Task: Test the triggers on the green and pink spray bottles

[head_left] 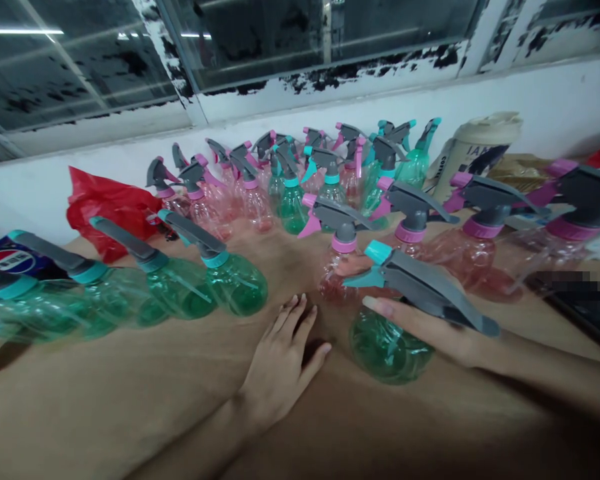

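Observation:
My left hand (283, 360) lies flat on the brown tabletop (180, 400), its fingers stretched forward and holding nothing. My right hand (435, 327) is closed around the neck of a green spray bottle (390, 350) that has a grey and turquoise trigger head. The thumb shows on the near side, while most of the other fingers are hidden behind the bottle. Just beyond it stands a pink spray bottle (337, 273), first in a slanting row of pink ones. Left of my left hand, a green spray bottle (236, 283) ends a row of green ones.
Several pink and green spray bottles (257, 207) crowd together at the back by the white wall (250, 117). A red plastic bag (107, 210) and a blue Pepsi package (17, 257) are at the left. A large cup (483, 150) and a dark phone-like device (575, 310) are at the right.

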Demonstrator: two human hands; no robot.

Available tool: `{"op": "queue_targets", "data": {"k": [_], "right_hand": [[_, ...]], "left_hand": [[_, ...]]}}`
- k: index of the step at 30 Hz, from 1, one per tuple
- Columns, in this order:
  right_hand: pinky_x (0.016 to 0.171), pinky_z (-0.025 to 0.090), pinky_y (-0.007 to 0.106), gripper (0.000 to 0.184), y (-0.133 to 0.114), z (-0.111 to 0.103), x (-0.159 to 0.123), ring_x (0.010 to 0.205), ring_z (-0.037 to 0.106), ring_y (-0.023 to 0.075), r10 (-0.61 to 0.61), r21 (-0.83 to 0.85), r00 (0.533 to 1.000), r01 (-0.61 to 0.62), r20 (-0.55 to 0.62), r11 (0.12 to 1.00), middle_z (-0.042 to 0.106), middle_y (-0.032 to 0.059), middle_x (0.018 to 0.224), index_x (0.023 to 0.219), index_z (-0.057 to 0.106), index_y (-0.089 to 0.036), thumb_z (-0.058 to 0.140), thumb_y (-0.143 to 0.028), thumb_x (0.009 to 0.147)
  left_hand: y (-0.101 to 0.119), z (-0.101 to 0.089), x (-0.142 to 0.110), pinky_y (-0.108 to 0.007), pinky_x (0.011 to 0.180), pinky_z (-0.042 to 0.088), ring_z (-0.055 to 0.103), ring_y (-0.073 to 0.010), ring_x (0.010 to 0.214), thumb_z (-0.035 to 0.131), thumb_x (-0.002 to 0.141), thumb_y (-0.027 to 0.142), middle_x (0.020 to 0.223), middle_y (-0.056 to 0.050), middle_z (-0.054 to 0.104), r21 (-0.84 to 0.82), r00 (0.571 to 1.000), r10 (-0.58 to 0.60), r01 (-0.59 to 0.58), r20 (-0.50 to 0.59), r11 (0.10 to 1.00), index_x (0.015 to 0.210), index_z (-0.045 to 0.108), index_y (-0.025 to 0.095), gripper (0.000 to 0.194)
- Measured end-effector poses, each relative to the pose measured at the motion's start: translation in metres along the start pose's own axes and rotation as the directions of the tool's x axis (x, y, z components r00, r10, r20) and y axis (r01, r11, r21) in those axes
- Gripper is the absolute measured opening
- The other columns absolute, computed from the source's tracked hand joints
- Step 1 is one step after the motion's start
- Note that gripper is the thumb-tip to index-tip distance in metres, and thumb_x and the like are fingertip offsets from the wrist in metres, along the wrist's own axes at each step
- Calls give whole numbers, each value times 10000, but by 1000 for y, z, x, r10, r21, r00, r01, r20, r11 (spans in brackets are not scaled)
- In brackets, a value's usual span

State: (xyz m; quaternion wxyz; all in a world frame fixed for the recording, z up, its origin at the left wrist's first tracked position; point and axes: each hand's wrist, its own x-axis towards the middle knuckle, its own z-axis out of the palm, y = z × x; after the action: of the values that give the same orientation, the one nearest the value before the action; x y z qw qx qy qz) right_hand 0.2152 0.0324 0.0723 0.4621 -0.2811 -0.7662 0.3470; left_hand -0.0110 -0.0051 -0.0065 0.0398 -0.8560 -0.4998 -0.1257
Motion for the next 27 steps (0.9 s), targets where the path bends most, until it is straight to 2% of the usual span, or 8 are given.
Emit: {"op": "queue_targets", "data": {"k": [10,15,19,23,27], "right_hand": [[961,496,415,296,0,-1,-1,1102,599,233,22,-26,1000,-22,2,999,661,-9,1149,1120,619,-344,601,-252,839],[929,515,401,273,0,-1,0,1085,608,223,41,-35,999,-41,7,999,669,-4,1137,1101,630,-313,597,-236,841],[889,531,358,203,1,-1,0,1011,637,204,75,-71,997,-74,9,995,677,4,1091,1037,641,-282,599,-268,839],[848,533,339,141,0,-1,1,935,646,189,48,-50,999,-47,10,998,683,0,983,975,628,-277,599,-307,840],[691,531,320,118,0,-1,2,749,639,171,48,-99,999,-48,-1,994,663,-3,822,873,613,-254,589,-366,843]], "left_hand": [[1,0,0,-448,1056,348,319,-275,1345,386,968,445,1440,-156,383,32,1000,15,-15,9,999,1340,432,111,503],[2,-1,1,-473,1039,362,319,-297,1342,395,967,439,1440,-180,374,61,999,37,-38,24,997,1337,443,101,504],[3,-2,1,-477,1047,348,316,-300,1343,389,966,451,1438,-185,375,61,999,40,-42,36,997,1344,438,91,524],[4,-2,1,-469,1054,342,305,-297,1349,387,965,459,1450,-183,357,61,999,35,-37,35,997,1351,429,92,534],[4,-2,1,-473,1049,350,304,-299,1349,374,967,466,1448,-184,360,63,998,41,-43,39,997,1347,429,94,534]]}}
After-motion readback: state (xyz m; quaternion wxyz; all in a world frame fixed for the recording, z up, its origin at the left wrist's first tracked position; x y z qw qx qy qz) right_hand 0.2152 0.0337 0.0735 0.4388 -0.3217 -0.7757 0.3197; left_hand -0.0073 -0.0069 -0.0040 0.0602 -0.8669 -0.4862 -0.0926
